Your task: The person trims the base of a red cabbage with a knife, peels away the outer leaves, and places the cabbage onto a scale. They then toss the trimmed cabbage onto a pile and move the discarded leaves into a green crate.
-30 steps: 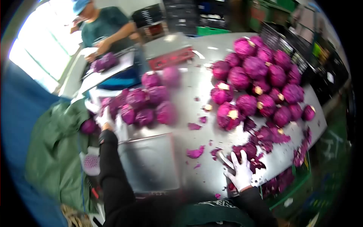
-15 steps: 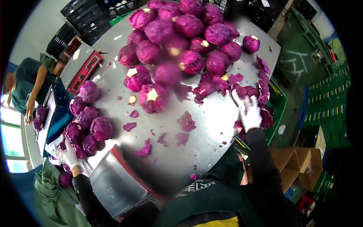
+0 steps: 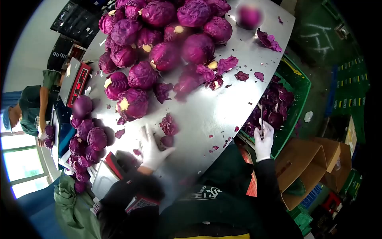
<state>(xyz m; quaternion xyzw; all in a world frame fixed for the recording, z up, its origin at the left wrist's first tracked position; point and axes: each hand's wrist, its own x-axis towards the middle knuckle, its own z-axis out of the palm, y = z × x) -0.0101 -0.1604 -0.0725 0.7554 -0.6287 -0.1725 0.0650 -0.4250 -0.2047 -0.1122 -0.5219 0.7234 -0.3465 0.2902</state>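
A steel table (image 3: 215,107) carries a big heap of red cabbages (image 3: 159,40) at its far end and a smaller group of cabbages (image 3: 85,135) at the left. My left hand (image 3: 153,149), in a white glove, lies open and flat on the table beside loose purple leaves (image 3: 169,125). My right hand (image 3: 263,137), also gloved, is off the table's right edge, closed on a knife (image 3: 261,119) whose blade points up. It hangs over a green crate (image 3: 300,85) full of cabbage trimmings.
A scale with a red panel (image 3: 77,81) stands at the table's left; another scale pan (image 3: 104,179) is near me. A person in a green shirt (image 3: 34,105) works at the far left. Cardboard boxes (image 3: 310,167) sit on the floor right of me.
My left hand left the small cabbage group and came to the table's middle. My right hand moved off the table edge to above the green crate. The view swung right.
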